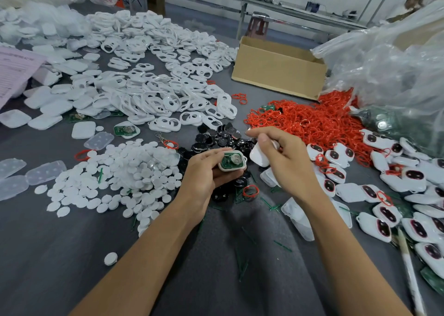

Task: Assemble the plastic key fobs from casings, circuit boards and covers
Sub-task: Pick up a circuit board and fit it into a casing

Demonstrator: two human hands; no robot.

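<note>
Casing (229, 168), circuit board (230, 160) seated face up, lies near frame centre | left hand (204, 171) grips it from 9 o'clock | cover (258, 156) sits at its 3 o'clock, pinched by right hand (288, 157) | judgement: square cover to rim first, then press evenly to avoid unseating the board

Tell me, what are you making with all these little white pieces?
A person is putting key fobs together. The left hand holds a white casing with a green circuit board sitting in it. The right hand holds a white cover beside it, not yet on. Closed-up fobs lie at the right.
</note>
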